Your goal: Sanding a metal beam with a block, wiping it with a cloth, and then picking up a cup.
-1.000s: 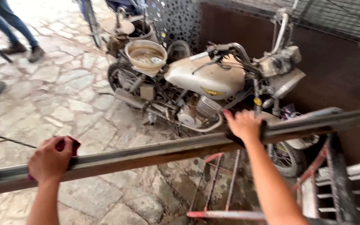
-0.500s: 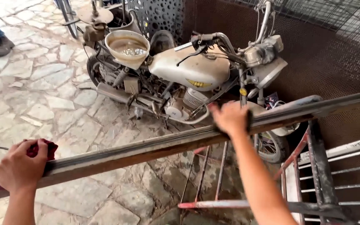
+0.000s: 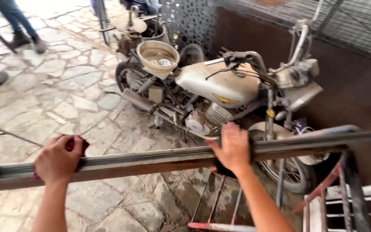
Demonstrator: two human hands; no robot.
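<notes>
Left hand (image 3: 58, 160) clenched over a red rag (image 3: 76, 145) on the long steel bar (image 3: 159, 160), right hand (image 3: 233, 148) grasping it further along, seemingly over a dark cloth; spaced apart, likely to balance the load. Bar held level above a stone floor (image 3: 65, 103), just before a pale motorbike (image 3: 220, 86). Yellow oval badge (image 3: 225, 99) on the tank's side; nothing else labelled.

We see a long metal bar (image 3: 159, 161), dull grey on top and rusty brown below. Our left hand (image 3: 59, 159) presses a soft red cloth (image 3: 79, 145) on it. The motorbike (image 3: 220, 92) has shiny but dusty metal. The stone floor (image 3: 65, 99) looks rough and matt.
</notes>
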